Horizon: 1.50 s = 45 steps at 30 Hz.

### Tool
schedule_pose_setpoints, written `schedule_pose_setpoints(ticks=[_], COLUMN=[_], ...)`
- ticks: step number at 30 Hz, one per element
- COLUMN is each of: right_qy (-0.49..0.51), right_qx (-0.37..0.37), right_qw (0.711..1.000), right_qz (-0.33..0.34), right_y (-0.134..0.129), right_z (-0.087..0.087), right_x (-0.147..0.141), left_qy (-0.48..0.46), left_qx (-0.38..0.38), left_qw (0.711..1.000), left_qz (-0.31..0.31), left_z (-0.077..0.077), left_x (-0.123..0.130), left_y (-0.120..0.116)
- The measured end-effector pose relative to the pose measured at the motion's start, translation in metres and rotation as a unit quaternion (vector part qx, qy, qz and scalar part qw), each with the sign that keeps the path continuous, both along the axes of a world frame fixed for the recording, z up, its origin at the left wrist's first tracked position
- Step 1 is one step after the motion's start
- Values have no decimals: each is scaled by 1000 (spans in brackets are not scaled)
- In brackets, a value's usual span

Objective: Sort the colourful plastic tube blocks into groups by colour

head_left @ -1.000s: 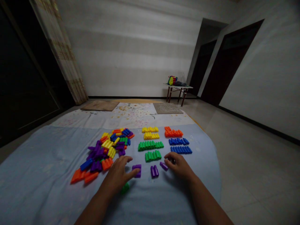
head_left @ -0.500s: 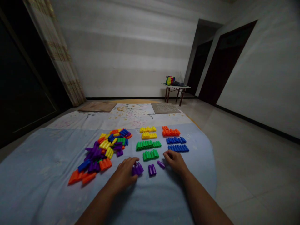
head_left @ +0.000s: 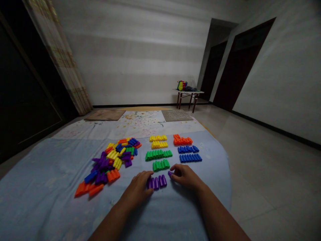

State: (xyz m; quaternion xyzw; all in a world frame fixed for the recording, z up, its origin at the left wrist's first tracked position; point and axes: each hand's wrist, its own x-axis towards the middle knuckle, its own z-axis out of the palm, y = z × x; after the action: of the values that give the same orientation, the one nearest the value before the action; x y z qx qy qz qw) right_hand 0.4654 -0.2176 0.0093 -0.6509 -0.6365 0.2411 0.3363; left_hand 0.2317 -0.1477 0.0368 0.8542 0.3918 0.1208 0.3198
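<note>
Rows, L side of the sorted grp: 2 yellow rows [head_left: 159, 145], 2 green rows [head_left: 158, 154]; R side: 1 orange cluster [head_left: 183, 141], 2 blue rows [head_left: 190, 158]. Nearest: 1 purple row [head_left: 157, 182], approx 5 pcs visible, on blue cloth [head_left: 175, 214] just in front of the greens, plus 1 loose purple pc [head_left: 170, 174] just R of it. Mixed pile [head_left: 102, 163] at far L, too jumbled to count. Both hands in view: L hand [head_left: 139, 184] has fingers + thumb part-curled round the row's L end; R hand [head_left: 187, 175] pinches the loose pc, thumb/index nearly together. Vs 0.5 s ago: L purple pcs now up against the pair, prev. apart; R fingertips now on the loose pc, prev. just beside it.
</note>
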Motion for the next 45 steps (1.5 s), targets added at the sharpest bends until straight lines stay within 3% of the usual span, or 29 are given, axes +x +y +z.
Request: schedule_pose_setpoints(ticks=[18,21,26,31,38,45], right_qy=[-32,-6,-8,-26,10,64], right_qx=[-2,-4,-19,-38,-11,50], right_qw=[999,1000,1000,998,1000,993], right_qz=[27,23,23,36,21,-82], right_y=[0,1,1,-1,0,11], right_z=[8,8,7,6,5,-6], right_x=[-19,-15,-9,-10,-6,8], left_qy=[-22,-22,-8,15,35,42], left_qx=[22,30,17,-16,-35,-19], left_qw=[999,999,994,991,995,998], left_qz=[5,32,104,134,92,51], left_z=[-5,1,18,13,10,14], left_x=[3,-15,-69,-105,-86,-72], left_y=[5,10,22,22,4,-7])
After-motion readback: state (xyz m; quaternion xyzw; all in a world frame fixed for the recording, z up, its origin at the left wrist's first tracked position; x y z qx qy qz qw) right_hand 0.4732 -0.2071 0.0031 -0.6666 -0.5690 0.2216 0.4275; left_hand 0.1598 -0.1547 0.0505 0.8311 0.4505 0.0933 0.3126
